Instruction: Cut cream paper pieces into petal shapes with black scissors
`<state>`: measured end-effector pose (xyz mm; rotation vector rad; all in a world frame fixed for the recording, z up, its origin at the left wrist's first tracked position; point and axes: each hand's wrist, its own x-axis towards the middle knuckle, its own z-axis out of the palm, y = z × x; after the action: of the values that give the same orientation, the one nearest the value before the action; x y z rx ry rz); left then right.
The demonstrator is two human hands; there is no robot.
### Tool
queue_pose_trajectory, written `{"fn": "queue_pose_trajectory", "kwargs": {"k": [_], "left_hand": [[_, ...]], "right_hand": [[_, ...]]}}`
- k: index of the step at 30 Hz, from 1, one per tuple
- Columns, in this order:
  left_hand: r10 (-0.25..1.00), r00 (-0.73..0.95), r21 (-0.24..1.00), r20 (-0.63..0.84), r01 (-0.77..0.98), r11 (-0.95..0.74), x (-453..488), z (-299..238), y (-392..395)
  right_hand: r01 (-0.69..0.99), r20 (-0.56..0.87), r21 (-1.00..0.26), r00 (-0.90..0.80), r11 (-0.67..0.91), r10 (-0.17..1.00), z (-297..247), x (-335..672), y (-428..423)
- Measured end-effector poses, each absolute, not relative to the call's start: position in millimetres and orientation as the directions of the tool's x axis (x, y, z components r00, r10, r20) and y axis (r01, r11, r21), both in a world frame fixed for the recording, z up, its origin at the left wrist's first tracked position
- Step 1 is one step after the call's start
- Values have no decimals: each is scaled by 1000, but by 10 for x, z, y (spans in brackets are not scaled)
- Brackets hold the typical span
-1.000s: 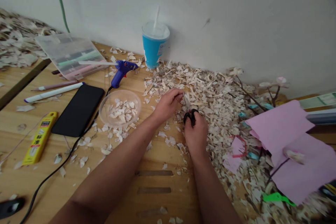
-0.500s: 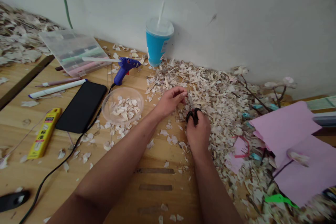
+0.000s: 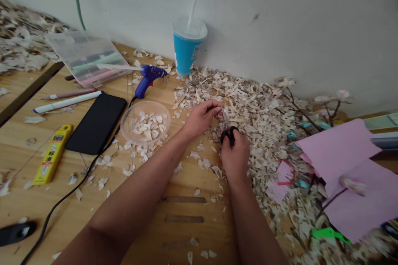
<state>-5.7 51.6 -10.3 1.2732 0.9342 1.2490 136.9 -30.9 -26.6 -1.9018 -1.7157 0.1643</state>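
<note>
My right hand [image 3: 234, 155] grips small black-handled scissors [image 3: 228, 132], blades pointing up and away toward my other hand. My left hand [image 3: 202, 118] is pinched on a small pale scrap right at the blade tips; the scrap itself is too small to make out. Both hands work at the near edge of a wide heap of pale cut scraps [image 3: 258, 112]. A clear round dish [image 3: 145, 123] with several cut pieces in it sits just left of my left hand.
A blue cup with a straw [image 3: 188, 47] stands by the wall. A blue glue gun [image 3: 147, 78], black phone [image 3: 98, 123], yellow cutter [image 3: 52, 155], pens and a clear box [image 3: 85, 58] lie left. Pink paper [image 3: 345, 161] and twigs lie right.
The view drifted slightly. My hands stay together over the scrap pile; the left fingers shifted a little at the scissor blades.
</note>
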Motion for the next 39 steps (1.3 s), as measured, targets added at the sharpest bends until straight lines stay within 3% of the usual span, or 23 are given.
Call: {"fn": "queue_pose_trajectory", "kwargs": {"k": [9, 13, 16, 19, 23, 29, 39], "left_hand": [[976, 143, 983, 165, -99, -152, -73, -101, 514], [979, 200, 944, 43, -330, 26, 9, -134, 494], [962, 269, 803, -46, -563, 196, 91, -148, 448], [953, 297, 721, -67, -646, 252, 130, -152, 419], [961, 270, 788, -54, -580, 207, 116, -166, 435], [969, 234, 937, 76, -350, 11, 43, -187, 484], [964, 198, 980, 176, -124, -153, -28, -130, 482]], "right_hand": [[867, 277, -498, 186, -25, 943, -278, 1370, -312], [864, 284, -502, 201, -33, 937, -289, 1374, -313], [862, 295, -506, 205, -29, 933, -298, 1379, -312], [863, 295, -504, 194, -19, 936, -298, 1381, -309], [869, 293, -493, 194, -26, 936, -291, 1375, -308], [874, 299, -486, 191, -23, 935, -294, 1381, -309], [877, 304, -480, 170, -4, 937, -298, 1404, -301]]}}
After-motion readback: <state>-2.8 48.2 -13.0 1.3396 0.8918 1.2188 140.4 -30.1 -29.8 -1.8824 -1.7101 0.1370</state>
